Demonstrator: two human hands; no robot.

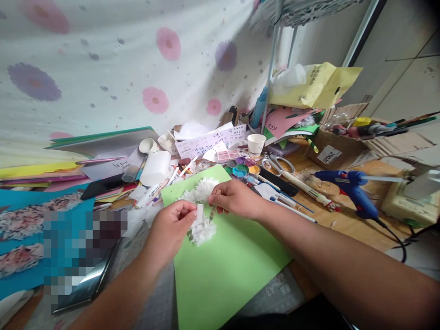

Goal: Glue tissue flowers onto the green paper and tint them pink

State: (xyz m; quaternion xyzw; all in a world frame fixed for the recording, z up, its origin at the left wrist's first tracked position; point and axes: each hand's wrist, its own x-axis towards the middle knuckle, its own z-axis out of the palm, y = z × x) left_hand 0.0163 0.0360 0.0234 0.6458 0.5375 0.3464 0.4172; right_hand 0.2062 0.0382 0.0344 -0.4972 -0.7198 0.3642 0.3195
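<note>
A green sheet of paper (237, 261) lies in front of me, with ruffled white paper tufts (202, 189) set along a curve on its upper part. My left hand (168, 229) is closed in a pinch on a small white paper strip (200, 211), held over the lower white tuft (202, 233). Close beside it, my right hand (237, 199) has its fingers closed around a thin, pointed, patterned tool (212, 214). That tool's tip points down toward the tufts; its upper part is hidden by my fingers.
At right lie a blue glue gun (357, 183) with its cord, scissors (277, 162) and a cardboard box (326, 149). Paint pots (240, 170), a paper cup (256, 144) and pens crowd the back. A blue sheet (68, 201) and a dark phone-like device (85, 279) are at left.
</note>
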